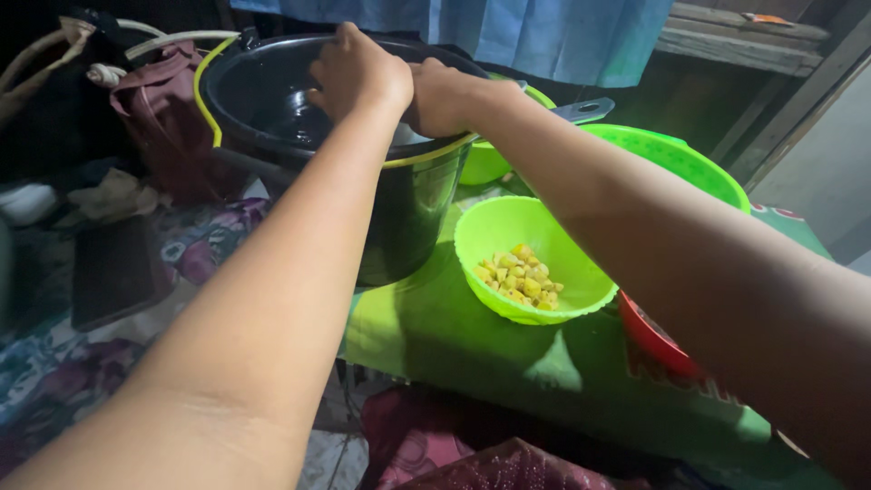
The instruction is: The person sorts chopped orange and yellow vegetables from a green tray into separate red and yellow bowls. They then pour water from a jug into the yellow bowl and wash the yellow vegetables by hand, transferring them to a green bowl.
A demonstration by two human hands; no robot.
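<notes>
both forearms reach out, left hand (358, 73) and right hand (442, 95) clamped on black pot (408, 209) rim, fingertips hidden.

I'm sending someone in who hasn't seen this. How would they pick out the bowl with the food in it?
Find the big black pot that both hands grip, standing on the green table. Just right of its base sits a lime-green bowl. Unlike the other green vessels behind it, it holds small yellow chunks.
</notes>
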